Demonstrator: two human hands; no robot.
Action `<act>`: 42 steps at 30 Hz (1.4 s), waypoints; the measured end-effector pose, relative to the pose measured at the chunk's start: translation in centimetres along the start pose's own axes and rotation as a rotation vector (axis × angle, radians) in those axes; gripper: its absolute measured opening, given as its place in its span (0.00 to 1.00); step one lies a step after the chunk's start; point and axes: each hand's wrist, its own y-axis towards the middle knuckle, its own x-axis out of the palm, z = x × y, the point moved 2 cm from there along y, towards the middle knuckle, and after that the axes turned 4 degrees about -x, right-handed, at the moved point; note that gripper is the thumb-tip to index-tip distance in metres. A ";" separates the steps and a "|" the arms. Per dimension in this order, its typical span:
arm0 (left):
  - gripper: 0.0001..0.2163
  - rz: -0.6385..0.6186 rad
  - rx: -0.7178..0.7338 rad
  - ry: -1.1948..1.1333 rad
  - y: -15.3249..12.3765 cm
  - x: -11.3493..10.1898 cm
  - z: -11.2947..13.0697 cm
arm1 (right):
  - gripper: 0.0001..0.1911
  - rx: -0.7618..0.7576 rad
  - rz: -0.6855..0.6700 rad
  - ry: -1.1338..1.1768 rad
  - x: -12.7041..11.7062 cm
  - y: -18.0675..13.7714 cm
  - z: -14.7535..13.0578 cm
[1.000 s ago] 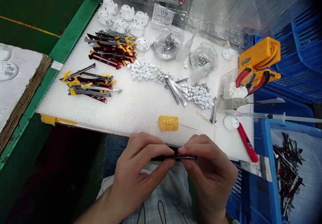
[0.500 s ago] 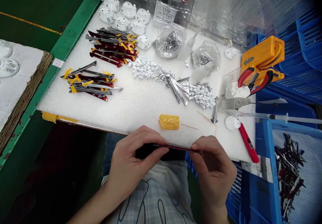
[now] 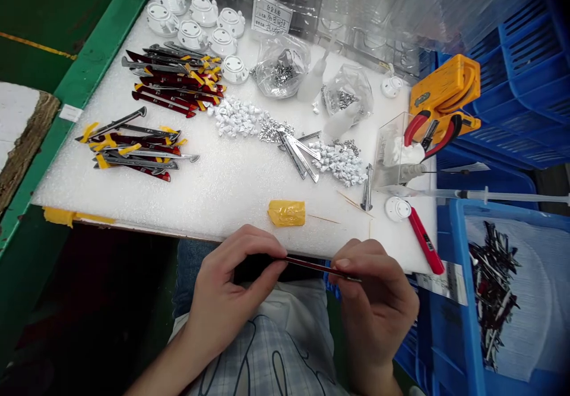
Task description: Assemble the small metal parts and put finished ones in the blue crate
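My left hand (image 3: 231, 292) and my right hand (image 3: 376, 307) hold the two ends of a thin dark red strip (image 3: 318, 267), just in front of the near edge of the white foam board (image 3: 231, 188). Both hands pinch it between thumb and fingers, over my lap. A piece of yellow tape (image 3: 287, 213) lies on the board just beyond my hands. Further back lie two piles of red and silver strips with yellow tape, one on the left (image 3: 133, 152) and one behind it (image 3: 176, 81).
White round parts (image 3: 196, 19), bags of small metal pieces (image 3: 280, 72), heaps of small white pieces (image 3: 338, 161), silver strips (image 3: 298, 152), a red-handled tool (image 3: 423, 241), red pliers (image 3: 431, 135) and an orange tool (image 3: 445, 90) sit on the board. A blue bin (image 3: 449, 301) with dark parts stands right.
My hands have moved apart along the strip, so more of its length shows between them. The view has shifted a little to the right.
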 end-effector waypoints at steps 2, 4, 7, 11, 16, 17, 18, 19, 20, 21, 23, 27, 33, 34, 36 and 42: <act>0.14 0.000 0.010 0.021 -0.1 -0.1 0.1 | 0.03 -0.016 -0.010 0.012 0.3 0.2 -0.2; 0.13 -0.007 0.020 0.037 -0.2 -0.3 0.1 | 0.02 -0.037 -0.011 0.021 0.5 0.4 -0.4; 0.14 -0.016 0.045 0.061 -0.3 -0.5 0.2 | 0.03 -0.056 -0.005 0.030 0.7 0.8 -0.6; 0.14 -0.024 0.073 0.092 -0.3 -0.6 0.3 | 0.05 -0.075 -0.002 0.060 0.9 1.3 -0.8; 0.14 -0.036 0.084 0.115 -0.5 -0.6 0.5 | 0.05 -0.091 -0.020 0.071 1.0 1.5 -0.9; 0.14 -0.036 0.083 0.118 -0.5 -0.5 0.5 | 0.05 -0.094 -0.022 0.068 1.0 1.6 -1.0; 0.14 -0.035 0.081 0.119 -0.5 -0.5 0.6 | 0.06 -0.092 -0.019 0.067 1.0 1.5 -1.0; 0.14 -0.033 0.079 0.117 -0.5 -0.5 0.6 | 0.06 -0.083 -0.015 0.065 1.0 1.5 -1.0; 0.14 -0.028 0.077 0.112 -0.5 -0.5 0.7 | 0.06 -0.069 -0.008 0.063 1.0 1.5 -1.0; 0.14 -0.020 0.074 0.104 -0.4 -0.5 0.8 | 0.06 -0.051 -0.002 0.059 1.0 1.4 -1.0; 0.14 -0.004 0.061 0.081 -0.2 -0.5 1.0 | 0.05 -0.022 0.008 0.043 0.9 1.2 -0.9; 0.10 0.016 -0.050 -0.006 0.2 -0.7 0.8 | 0.07 0.009 -0.012 -0.021 0.3 0.7 -0.4; 0.06 0.059 -0.136 -0.159 0.5 -0.6 0.7 | 0.11 0.067 -0.235 -0.127 -0.3 0.1 0.5; 0.06 0.049 -0.133 -0.161 0.5 -0.5 0.9 | 0.11 0.063 -0.282 -0.138 -0.2 0.1 0.5; 0.09 0.024 -0.124 -0.161 0.4 -0.4 1.3 | 0.12 0.045 -0.345 -0.144 -0.1 0.1 0.5; 0.07 -0.010 -0.089 -0.205 0.2 -0.2 2.4 | 0.15 0.011 -0.369 -0.118 0.1 0.1 0.0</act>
